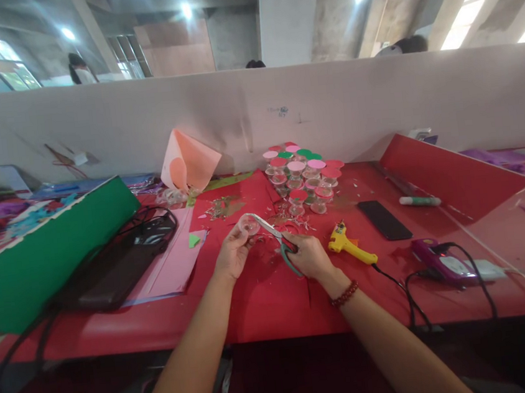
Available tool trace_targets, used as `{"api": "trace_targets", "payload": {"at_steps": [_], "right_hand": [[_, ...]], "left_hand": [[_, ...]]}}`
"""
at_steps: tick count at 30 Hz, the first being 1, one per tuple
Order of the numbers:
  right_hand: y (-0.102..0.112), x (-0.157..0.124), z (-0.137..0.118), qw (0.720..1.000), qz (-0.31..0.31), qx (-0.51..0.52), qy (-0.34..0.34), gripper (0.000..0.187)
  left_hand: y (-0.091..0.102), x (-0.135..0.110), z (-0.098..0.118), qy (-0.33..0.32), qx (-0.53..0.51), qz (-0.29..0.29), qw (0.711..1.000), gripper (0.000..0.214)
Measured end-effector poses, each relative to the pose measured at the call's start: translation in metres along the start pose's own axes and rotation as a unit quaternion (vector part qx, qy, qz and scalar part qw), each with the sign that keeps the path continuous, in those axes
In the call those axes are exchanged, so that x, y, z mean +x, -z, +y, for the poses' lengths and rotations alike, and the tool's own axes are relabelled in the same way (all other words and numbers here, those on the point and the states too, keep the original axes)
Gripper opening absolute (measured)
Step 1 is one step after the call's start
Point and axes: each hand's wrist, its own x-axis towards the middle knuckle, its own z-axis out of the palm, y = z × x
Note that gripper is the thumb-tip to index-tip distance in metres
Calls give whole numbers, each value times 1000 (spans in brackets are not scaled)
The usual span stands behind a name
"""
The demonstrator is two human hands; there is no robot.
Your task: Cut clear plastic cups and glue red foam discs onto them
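Note:
My left hand (232, 254) is closed around a small clear plastic cup (248, 225), held just above the red table (265, 309). My right hand (307, 256) grips green-handled scissors (274, 238), whose blades point up and left and meet the cup's rim. A beaded bracelet (345, 294) circles my right wrist. Paper scraps (293, 221) lie scattered beyond both hands.
A cluster of clear cups capped with pink, red and green discs (304, 170) stands behind the hands. To the right lie a yellow glue gun (348, 245), a black phone (384, 219), a glue stick (419, 201) and a purple tool (440, 259). A green roll (47, 244) and a black bag (119, 261) sit left.

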Motion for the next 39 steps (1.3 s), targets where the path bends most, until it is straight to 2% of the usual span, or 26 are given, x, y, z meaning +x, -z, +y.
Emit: {"api": "trace_targets", "payload": {"at_steps": [6, 11, 19, 23, 26, 30, 36, 39], "right_hand": [[4, 0, -1, 995, -19, 96, -1, 24], [1, 2, 6, 979, -57, 193, -29, 26], [9, 8, 7, 921, -152, 349, -79, 34], [16, 7, 0, 903, -159, 385, -104, 37], [15, 7, 0, 906, -144, 388, -88, 35], [8, 9, 8, 929, -122, 346, -59, 35], [2, 9, 15, 946, -106, 301, -62, 34], [3, 7, 13, 960, -87, 261, -56, 36]], "left_hand": [[-2, -1, 2, 11, -6, -10, 1000, 27], [-3, 0, 2, -2, -13, 0, 1000, 30], [-5, -1, 3, 1, -35, -5, 999, 28], [-4, -1, 4, 5, -42, -2, 999, 21], [-3, -1, 5, 16, -42, -14, 999, 20], [-3, -1, 5, 36, -38, -12, 999, 20], [-2, -1, 3, 67, -25, -3, 997, 24], [-3, -1, 3, 56, -26, 2, 998, 24]]}}
